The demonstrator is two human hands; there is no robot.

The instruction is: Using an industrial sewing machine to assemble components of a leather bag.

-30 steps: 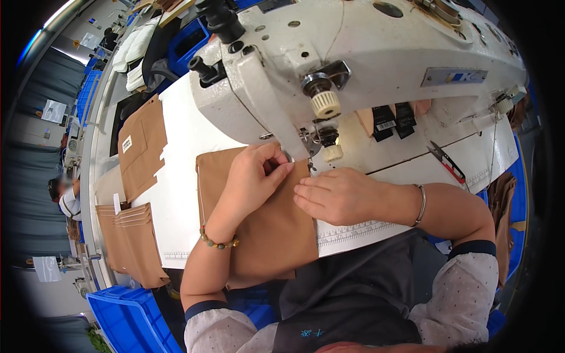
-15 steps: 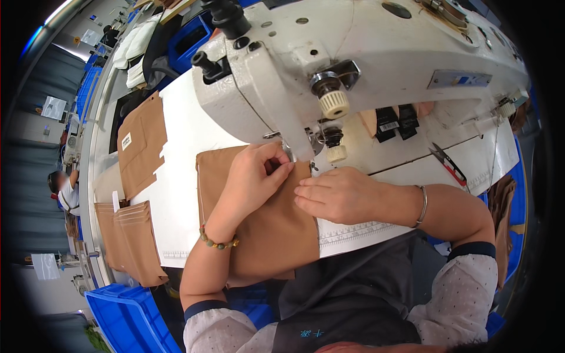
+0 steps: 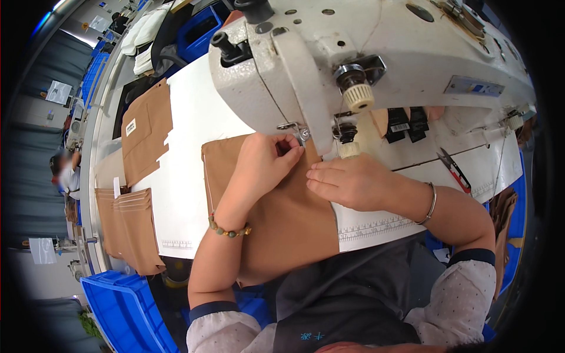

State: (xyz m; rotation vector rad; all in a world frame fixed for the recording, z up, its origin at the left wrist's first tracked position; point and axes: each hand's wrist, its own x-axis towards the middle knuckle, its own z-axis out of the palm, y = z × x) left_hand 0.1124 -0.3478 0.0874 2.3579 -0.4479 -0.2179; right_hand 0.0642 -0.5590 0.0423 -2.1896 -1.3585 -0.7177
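I see a white printed label (image 3: 130,127) on a brown panel (image 3: 146,157). Left hand (image 3: 263,166): thumb and forefinger meet over brown cloth (image 3: 285,223) by the sewing machine (image 3: 268,76); pinching it, I can't tell. Right hand (image 3: 348,182): fingers together on it, then black printed tags (image 3: 398,122) and a nameplate (image 3: 474,86).

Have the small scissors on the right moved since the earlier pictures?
No: the scissors show no shift either way against the white table.
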